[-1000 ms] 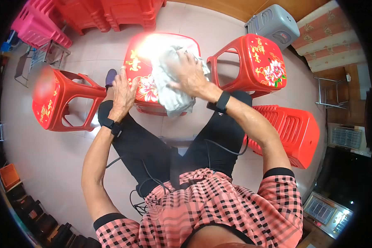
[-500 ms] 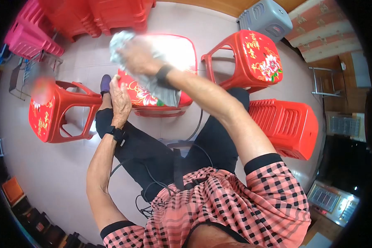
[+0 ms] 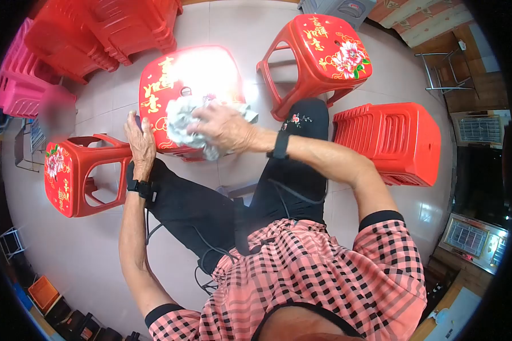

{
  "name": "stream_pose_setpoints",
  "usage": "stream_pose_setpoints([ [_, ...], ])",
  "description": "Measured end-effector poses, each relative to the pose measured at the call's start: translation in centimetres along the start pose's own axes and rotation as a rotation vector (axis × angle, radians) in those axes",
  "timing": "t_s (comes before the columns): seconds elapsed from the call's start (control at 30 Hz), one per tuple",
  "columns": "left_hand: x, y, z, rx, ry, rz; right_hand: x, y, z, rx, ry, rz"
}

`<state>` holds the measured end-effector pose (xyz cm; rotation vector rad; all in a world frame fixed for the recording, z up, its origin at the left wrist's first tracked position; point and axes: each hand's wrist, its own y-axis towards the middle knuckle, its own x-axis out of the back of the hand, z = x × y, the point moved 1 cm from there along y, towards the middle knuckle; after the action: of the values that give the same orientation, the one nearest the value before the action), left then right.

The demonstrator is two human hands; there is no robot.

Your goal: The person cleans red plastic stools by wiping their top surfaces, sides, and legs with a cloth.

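In front of me stands a red plastic stool (image 3: 151,79) with gold characters and flowers on its seat; strong glare whitens the far right part. My right hand (image 3: 224,128) is closed on a crumpled pale grey-green cloth (image 3: 182,120), which lies over the seat's near edge. At the stool's near left side, my left hand (image 3: 140,139) holds the edge, its fingers pointing away from me. A purple shoe (image 3: 137,121) shows partly behind those fingers. The cloth hides some of the flower print.
Similar red stools stand at the left (image 3: 60,176) and the far right (image 3: 338,54). A stack of red stools (image 3: 389,142) lies on its side by my right leg. More red stacks (image 3: 116,28) and pink stools (image 3: 25,85) are at the far left. Dark cables (image 3: 210,247) hang by my lap.
My right hand has drawn the cloth from the seat's far left toward its near edge. The view has shifted, and my left hand stays at the stool's left side.
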<state>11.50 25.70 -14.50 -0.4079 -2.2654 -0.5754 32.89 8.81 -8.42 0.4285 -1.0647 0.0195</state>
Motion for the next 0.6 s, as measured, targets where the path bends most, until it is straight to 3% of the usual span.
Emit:
stream_pose_setpoints([
  [0.1,-0.8,-0.1,-1.1,-0.026,-0.001,0.100,1.7,0.2,-3.9,-0.004,-0.078,-0.015],
  [0.17,-1.6,0.0,-1.4,0.027,-0.063,0.121,2.6,1.5,-6.6,-0.140,-0.111,0.034],
  [0.4,-2.2,0.0,-1.1,0.024,-0.089,0.114,2.6,7.2,-16.3,-0.426,-0.171,-0.177],
  [0.6,-2.3,0.0,-1.0,-0.025,-0.105,0.078,1.1,6.8,-16.5,-0.838,0.014,-0.325],
])
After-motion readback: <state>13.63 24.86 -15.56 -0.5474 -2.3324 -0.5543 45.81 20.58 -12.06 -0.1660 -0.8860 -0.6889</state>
